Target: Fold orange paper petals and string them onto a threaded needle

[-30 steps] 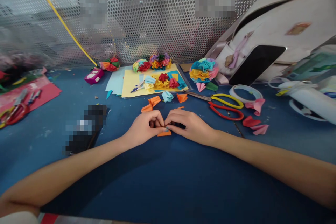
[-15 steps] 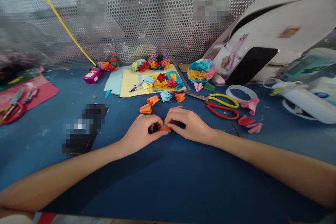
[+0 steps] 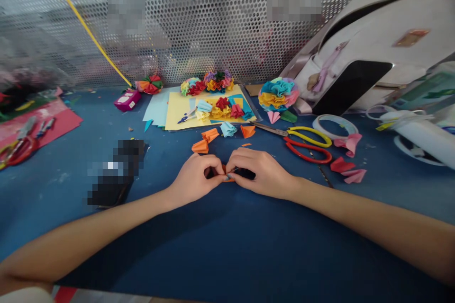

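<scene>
Both my hands rest together on the blue table (image 3: pixel 227 246). My left hand (image 3: pixel 195 179) and my right hand (image 3: pixel 261 172) pinch a small folded orange paper piece (image 3: pixel 225 173) between their fingertips; most of it is hidden by the fingers. Something dark lies under my right fingers, too hidden to tell. Just beyond my hands lie folded paper petals: two orange ones (image 3: pixel 205 141), a light blue one (image 3: pixel 227 129) and another orange one (image 3: pixel 248 130).
Yellow-handled scissors (image 3: pixel 302 134) and red-handled scissors (image 3: pixel 308 152) lie to the right, beside a tape roll (image 3: pixel 337 125) and pink folded pieces (image 3: pixel 346 161). Paper flowers (image 3: pixel 277 94) and a yellow sheet (image 3: pixel 177 111) sit by the mesh wall. A white bag (image 3: pixel 373 47) stands far right.
The orange paper piece, visible below my fingers a second ago, is now drawn up between my fingertips and mostly covered. My hands stay in the same spot.
</scene>
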The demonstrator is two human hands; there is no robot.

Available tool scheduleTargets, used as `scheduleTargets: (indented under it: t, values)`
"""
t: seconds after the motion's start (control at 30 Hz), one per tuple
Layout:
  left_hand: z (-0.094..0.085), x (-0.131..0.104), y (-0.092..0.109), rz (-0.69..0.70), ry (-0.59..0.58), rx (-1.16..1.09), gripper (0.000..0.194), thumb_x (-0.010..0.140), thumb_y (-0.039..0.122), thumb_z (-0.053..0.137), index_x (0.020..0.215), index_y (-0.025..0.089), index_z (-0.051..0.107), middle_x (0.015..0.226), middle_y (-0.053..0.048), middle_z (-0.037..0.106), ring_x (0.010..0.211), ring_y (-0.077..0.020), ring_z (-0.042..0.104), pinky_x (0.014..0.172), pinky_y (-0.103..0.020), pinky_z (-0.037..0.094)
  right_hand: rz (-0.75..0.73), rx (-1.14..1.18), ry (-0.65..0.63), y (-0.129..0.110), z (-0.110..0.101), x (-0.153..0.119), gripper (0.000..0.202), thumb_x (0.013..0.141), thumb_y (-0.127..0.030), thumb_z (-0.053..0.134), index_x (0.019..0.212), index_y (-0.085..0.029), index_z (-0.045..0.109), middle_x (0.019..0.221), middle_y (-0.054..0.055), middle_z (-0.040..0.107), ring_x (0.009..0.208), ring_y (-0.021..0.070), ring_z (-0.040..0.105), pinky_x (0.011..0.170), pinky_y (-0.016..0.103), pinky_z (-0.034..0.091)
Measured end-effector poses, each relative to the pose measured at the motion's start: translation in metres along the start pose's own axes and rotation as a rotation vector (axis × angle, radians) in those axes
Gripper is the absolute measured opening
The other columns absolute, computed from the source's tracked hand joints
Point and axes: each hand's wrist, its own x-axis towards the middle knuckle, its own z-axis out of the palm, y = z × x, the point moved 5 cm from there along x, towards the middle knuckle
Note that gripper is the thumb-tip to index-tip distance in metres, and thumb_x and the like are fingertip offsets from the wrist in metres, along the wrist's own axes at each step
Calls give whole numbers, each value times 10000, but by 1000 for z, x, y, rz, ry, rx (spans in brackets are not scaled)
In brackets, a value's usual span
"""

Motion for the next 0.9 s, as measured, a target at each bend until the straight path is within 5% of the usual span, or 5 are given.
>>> scheduleTargets:
  t: [0.57, 0.9]
  values:
    - [-1, -1, 3, 32, -43, 169, 119, 858, 264, 762, 798, 192, 688, 758, 46, 668, 630, -109, 527, 750, -305, 336, 173, 100, 25, 6, 3, -3, 92, 932, -173, 608, 872, -209, 669, 842, 12, 664, 724, 137, 586, 655, 246, 432]
    - [-4, 2, 1, -33, -78, 46, 156, 842, 150, 725, 700, 177, 668, 699, 43, 662, 584, -99, 508, 688, -278, 364, 220, 292, 64, 18, -6, 2, 262, 967, -337, 625, 750, -190, 637, 730, 12, 637, 662, 133, 561, 603, 243, 435]
